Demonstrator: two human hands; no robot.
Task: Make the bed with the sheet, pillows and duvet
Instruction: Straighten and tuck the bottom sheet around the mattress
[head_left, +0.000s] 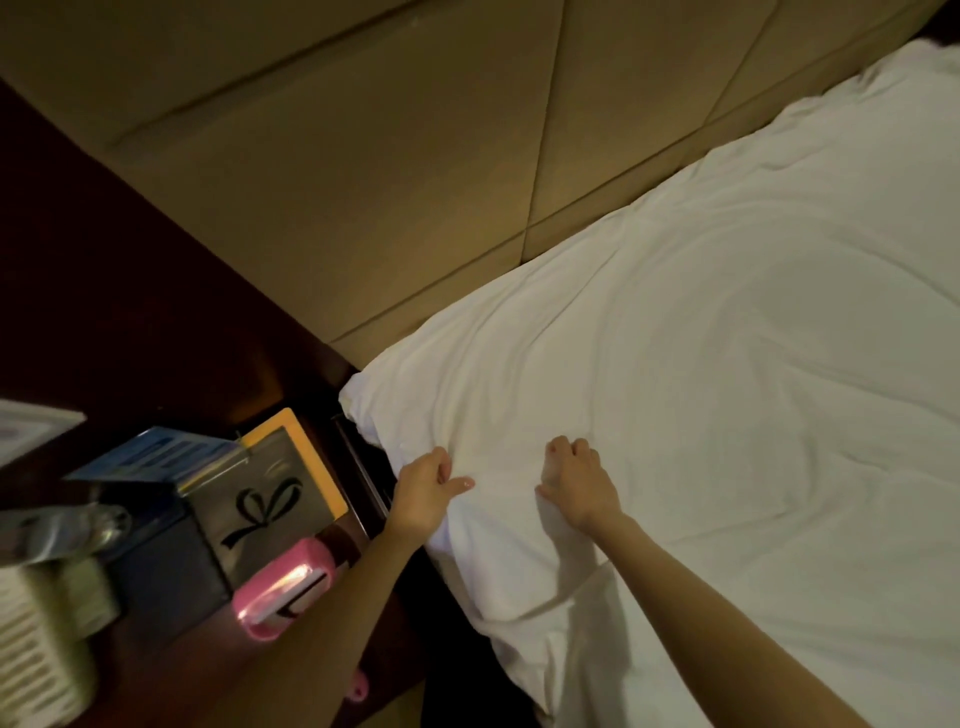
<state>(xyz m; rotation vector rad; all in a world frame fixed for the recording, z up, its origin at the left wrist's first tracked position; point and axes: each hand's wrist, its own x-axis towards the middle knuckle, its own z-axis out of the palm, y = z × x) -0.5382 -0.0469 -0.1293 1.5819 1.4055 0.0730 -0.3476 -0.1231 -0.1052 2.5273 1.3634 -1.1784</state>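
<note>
Left hand (431, 486) and right hand (574, 480) pinch duvet (727, 364) edge at seven o'clock; squaring step, next likely a tug toward headboard (363, 182).

Plain white duvet (727, 364) fills the right of the frame. Upper left, a beige headboard (337, 182) crossed by diagonal seams. Dark reddish-brown nightstand (130, 286) at left, and on it a silver box (260, 493) with a black bow print and orange edge, a blue carton (156, 452), a pink case (280, 592).
</note>
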